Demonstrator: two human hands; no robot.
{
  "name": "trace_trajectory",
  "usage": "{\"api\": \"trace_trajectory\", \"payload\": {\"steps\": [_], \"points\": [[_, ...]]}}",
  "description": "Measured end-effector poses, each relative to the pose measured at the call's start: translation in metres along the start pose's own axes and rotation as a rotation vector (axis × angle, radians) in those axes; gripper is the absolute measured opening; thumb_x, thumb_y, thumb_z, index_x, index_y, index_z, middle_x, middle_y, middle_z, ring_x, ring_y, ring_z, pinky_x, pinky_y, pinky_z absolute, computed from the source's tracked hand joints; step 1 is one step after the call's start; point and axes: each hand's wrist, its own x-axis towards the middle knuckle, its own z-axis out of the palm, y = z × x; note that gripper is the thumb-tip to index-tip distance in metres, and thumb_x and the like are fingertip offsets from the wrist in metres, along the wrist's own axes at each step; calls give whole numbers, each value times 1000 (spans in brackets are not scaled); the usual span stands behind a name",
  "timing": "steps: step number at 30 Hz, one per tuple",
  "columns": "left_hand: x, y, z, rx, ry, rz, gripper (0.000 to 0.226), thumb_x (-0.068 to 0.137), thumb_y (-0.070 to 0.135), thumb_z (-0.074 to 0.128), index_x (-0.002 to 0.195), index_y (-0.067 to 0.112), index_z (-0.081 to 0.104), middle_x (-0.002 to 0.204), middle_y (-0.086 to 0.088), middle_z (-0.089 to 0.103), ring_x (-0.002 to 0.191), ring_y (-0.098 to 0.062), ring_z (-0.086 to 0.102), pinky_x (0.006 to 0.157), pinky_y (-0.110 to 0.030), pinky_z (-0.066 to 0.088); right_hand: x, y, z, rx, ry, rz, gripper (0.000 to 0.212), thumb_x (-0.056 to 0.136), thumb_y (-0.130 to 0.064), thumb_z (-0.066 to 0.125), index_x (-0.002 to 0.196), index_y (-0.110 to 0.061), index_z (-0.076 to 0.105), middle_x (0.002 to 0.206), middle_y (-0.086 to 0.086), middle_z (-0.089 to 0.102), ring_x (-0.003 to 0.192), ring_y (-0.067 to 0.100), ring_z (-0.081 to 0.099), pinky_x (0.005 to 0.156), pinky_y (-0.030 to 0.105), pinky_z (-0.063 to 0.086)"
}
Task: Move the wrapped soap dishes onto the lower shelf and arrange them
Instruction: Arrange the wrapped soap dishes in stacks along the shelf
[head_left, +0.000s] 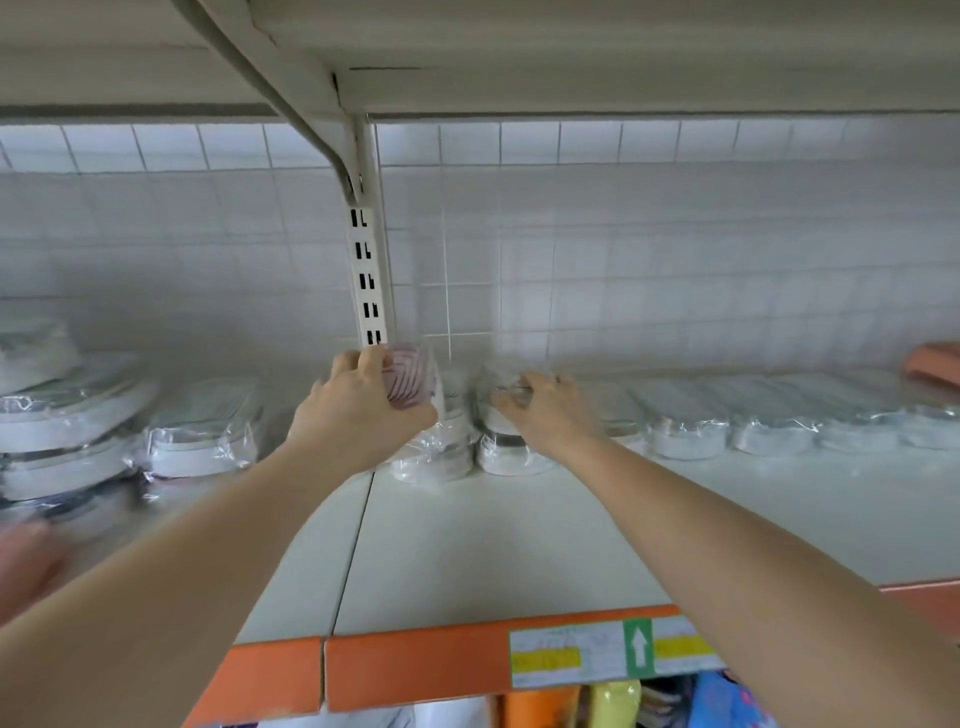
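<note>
Both my arms reach deep onto a white shelf (519, 530). My left hand (358, 405) grips a plastic-wrapped pink soap dish (410, 376), held tilted on edge above a wrapped white dish stack (436, 457). My right hand (540, 405) has its fingers curled over the top of a neighbouring stack of wrapped white soap dishes (511, 452). A row of wrapped white dishes (727, 421) runs along the back to the right. More wrapped dishes (202, 431) lie to the left.
A slotted upright post (369, 280) and bracket stand at the back centre under an upper shelf. Piled wrapped dishes (67, 431) fill the far left. An orange item (935, 361) sits far right. The shelf's orange front edge (415, 670) carries a label; coloured goods show below.
</note>
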Motion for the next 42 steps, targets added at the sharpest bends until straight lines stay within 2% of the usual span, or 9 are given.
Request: {"api": "trace_trajectory", "payload": {"steps": [7,10,14,18,23,27,31,36,42], "points": [[2,10,5,-77,59,49,68,75,43,63,132,21,37,136,-3,36,116,-33,46,92,-39,39,-15,-7,-27,51,65,-64,52,97,-46,30,140,-19,39,144,12,37,134,27,30,104,36,28],[2,31,13,-149,35,144,71,74,51,62,132,18,37,134,-4,37,118,-32,46,96,-41,40,-33,-17,-41,401,42,-40,44,95,-45,39,127,-17,53,121,-3,54,112,14,49,86,27,37],[-8,67,35,-250,-40,314,74,70,50,66,130,17,38,133,-6,38,117,-33,47,96,-40,40,-53,-6,-55,949,-40,214,36,91,-38,51,112,-10,58,93,9,59,77,23,56,64,32,46],[-24,104,59,-381,-244,534,91,49,71,55,126,24,43,133,-3,40,123,-24,44,101,-33,37,-83,34,-79,1033,127,366,6,91,-14,52,91,-14,58,73,4,55,61,16,51,55,24,42],[-33,172,88,-652,-332,452,48,89,48,51,129,21,45,132,-6,43,123,-25,44,103,-28,33,-123,99,-125,963,342,525,21,90,-17,50,69,-20,52,60,-2,49,50,11,43,49,19,32],[-52,241,107,-984,-597,253,39,91,46,49,124,28,38,97,-4,57,77,-21,57,60,-28,49,-158,148,-172,1042,377,528,29,93,-15,47,65,-15,54,43,-5,56,35,6,51,35,11,34],[-81,325,141,-1107,-690,173,31,94,37,49,114,13,51,63,0,55,46,-11,47,49,-22,40,-184,213,-215,938,386,559,22,92,-21,48,73,-17,58,72,2,58,65,15,52,58,22,38],[-115,433,176,-1187,-600,43,48,89,35,55,126,6,45,47,0,48,27,-4,40,41,-17,38,-213,311,-271,496,336,338,25,91,-34,55,116,-35,53,111,-5,59,106,15,55,89,27,44],[-135,521,204,-1246,-531,-25,37,90,33,53,109,2,56,46,1,49,29,-7,43,42,-20,44,-210,393,-321,279,284,212,88,71,-54,72,144,-31,29,139,-4,37,123,15,46,100,30,40]]}}
